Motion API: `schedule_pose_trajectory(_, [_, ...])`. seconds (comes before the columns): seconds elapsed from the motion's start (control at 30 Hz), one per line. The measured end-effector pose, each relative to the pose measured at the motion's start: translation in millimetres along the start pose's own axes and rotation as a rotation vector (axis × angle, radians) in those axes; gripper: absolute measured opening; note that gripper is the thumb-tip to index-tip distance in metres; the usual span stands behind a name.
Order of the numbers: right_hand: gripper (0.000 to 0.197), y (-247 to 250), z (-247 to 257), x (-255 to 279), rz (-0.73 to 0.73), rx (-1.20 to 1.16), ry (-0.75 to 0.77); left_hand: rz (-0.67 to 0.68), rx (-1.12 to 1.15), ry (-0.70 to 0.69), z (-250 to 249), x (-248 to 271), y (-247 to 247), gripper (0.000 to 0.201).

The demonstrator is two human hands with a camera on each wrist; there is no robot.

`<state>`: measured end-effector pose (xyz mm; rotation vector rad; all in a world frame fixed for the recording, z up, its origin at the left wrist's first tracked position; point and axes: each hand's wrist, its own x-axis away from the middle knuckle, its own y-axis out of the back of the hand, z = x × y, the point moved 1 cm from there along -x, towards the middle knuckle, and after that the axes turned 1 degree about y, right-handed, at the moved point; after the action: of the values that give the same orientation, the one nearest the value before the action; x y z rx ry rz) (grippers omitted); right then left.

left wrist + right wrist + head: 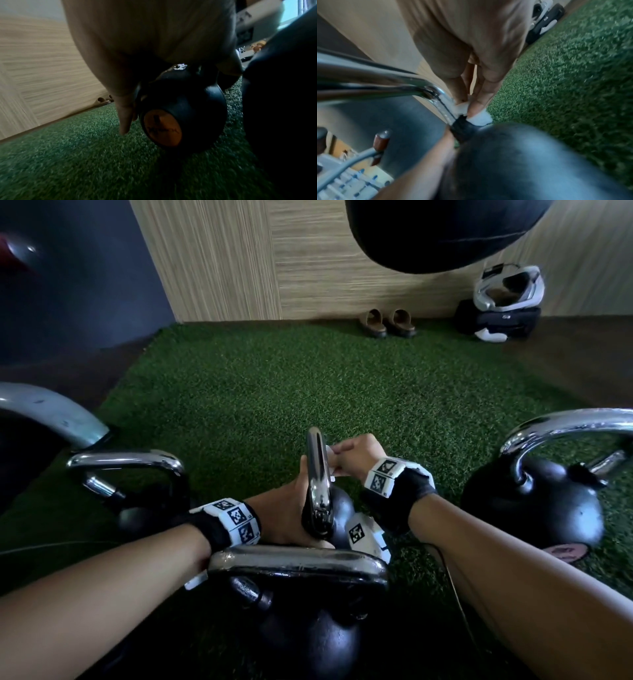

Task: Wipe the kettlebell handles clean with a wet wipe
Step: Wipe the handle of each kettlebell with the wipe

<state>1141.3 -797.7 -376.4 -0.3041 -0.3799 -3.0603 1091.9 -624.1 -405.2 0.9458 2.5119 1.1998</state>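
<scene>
A black kettlebell (337,513) with a chrome handle (317,474) stands tilted on the turf between my hands. My left hand (296,503) grips it from the left; in the left wrist view its ball (202,102) and orange base label show below my palm, with one finger (125,119) pointing down. My right hand (346,455) pinches a white wet wipe (329,460) against the handle's right side. The right wrist view shows the wipe (481,118) pressed by my fingertips (477,108) where the chrome handle (385,81) meets the black ball.
Three more kettlebells stand around: one close in front (298,565), one left (126,465), one right (534,505). Green turf (308,385) covers the floor. Slippers (388,323) and a helmet (507,287) on a black bag lie by the wooden wall. A dark punch bag (438,231) hangs above.
</scene>
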Motion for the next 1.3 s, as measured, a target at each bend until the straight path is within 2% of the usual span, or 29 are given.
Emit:
schedule_pose_trajectory(0.1, [0.007, 1, 9, -4, -0.023, -0.071, 0.046, -0.031, -0.145, 0.092, 19, 3, -11, 0.117])
schedule_pose_trajectory(0.23, [0.014, 2, 8, -4, 0.012, -0.054, 0.058, -0.153, -0.184, 0.141, 15, 13, -17, 0.109])
schedule_pose_trajectory(0.33, [0.021, 1, 4, -7, 0.032, -0.019, 0.055, -0.212, -0.2, 0.045, -5, 18, -18, 0.128])
schedule_pose_trajectory(0.43, [0.012, 2, 9, -7, -0.041, -0.01, 0.198, -0.274, -0.191, 0.074, -5, 19, -21, 0.121])
schedule_pose_trajectory(0.5, [0.015, 3, 11, -5, -0.086, -0.01, 0.307, -0.306, -0.202, 0.122, 0, 19, -22, 0.109])
schedule_pose_trajectory(0.63, [0.02, 6, 16, -7, -0.06, -0.006, 0.378, -0.276, -0.209, 0.136, 8, 16, -17, 0.09])
schedule_pose_trajectory(0.8, [0.02, 9, 32, -7, -0.043, 0.082, 0.491, -0.195, -0.203, 0.094, 14, 13, -11, 0.096])
schedule_pose_trajectory(0.93, [0.036, 15, 45, 10, 0.113, 0.197, 0.594, -0.136, -0.153, 0.147, 15, 13, -6, 0.06])
schedule_pose_trajectory(1.07, [0.02, 18, 56, 22, 0.233, 0.249, 0.554, -0.12, -0.052, 0.178, 21, 10, 0, 0.069])
schedule_pose_trajectory(1.17, [0.015, 12, 57, 26, 0.177, 0.151, 0.533, -0.094, -0.049, 0.236, 17, 6, 6, 0.058])
schedule_pose_trajectory(1.23, [0.015, 12, 54, 29, 0.193, 0.114, 0.528, -0.088, -0.027, 0.259, 15, 4, 10, 0.052])
schedule_pose_trajectory(1.3, [0.016, 13, 52, 36, 0.283, 0.126, 0.53, -0.097, 0.023, 0.256, 23, 2, 12, 0.067])
